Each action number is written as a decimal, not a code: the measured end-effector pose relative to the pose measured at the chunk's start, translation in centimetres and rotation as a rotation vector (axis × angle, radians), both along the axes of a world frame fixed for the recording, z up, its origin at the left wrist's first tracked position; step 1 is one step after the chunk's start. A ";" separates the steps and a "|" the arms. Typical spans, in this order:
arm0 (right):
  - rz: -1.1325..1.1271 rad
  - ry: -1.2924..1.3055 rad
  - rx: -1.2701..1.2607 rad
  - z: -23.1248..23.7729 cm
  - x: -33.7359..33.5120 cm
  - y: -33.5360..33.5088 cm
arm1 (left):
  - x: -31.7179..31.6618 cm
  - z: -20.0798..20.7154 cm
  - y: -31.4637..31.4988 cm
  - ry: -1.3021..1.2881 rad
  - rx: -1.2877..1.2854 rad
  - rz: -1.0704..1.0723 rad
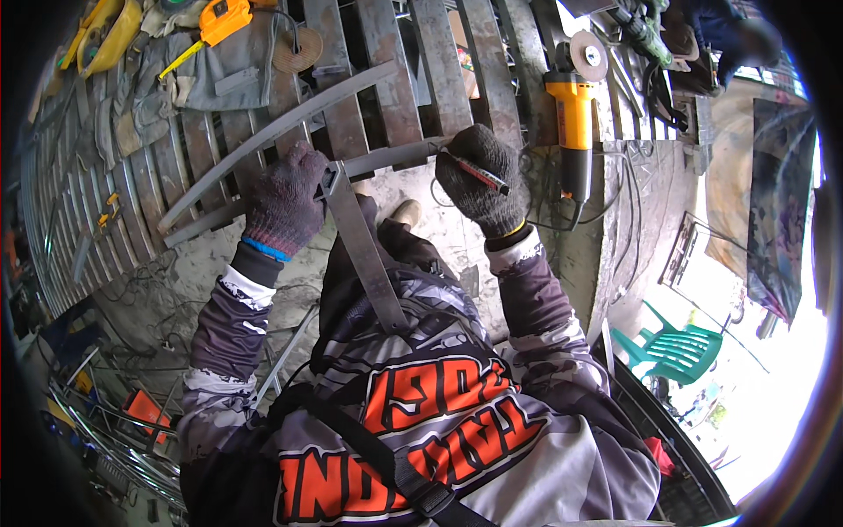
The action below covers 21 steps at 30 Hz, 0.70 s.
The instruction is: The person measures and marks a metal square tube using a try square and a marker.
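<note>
My left hand (285,200), in a dark knit glove with a blue cuff, is closed around a steel bar and the head of a metal square. The square's flat blade (367,259) points back toward my body, with a hole near its end. The narrow steel bar (391,158) runs crosswise from under my left hand to my right. In a dark glove, my right hand (483,180) is closed around a slim red and black pen (477,172), beside the bar's right part. The gloves hide the exact finger grip. Just beyond lies a long, slightly curved-looking metal strip (277,132).
A slatted metal bench (439,66) spreads ahead. On its right lies a yellow angle grinder (575,114) with a trailing cord. A yellow tape measure (224,19), a brown disc (297,50) and grey cloth (233,75) lie at the far left. A green plastic chair (672,347) stands at right.
</note>
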State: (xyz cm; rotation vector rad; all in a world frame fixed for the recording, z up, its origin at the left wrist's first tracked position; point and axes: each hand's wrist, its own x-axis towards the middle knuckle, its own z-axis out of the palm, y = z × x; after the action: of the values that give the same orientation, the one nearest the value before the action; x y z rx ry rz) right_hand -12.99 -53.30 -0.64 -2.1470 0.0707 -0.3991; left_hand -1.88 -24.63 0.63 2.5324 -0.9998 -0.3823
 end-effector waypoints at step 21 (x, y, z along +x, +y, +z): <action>0.001 0.017 -0.045 0.3 0.3 0.4 | -0.5 -0.6 0.2 -0.043 -0.021 0.000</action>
State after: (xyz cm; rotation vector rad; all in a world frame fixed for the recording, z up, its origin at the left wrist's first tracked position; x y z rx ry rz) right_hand -12.72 -52.95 -0.31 -2.1948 0.0710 -0.3848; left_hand -2.37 -24.38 0.04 2.5319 -1.0149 -0.3165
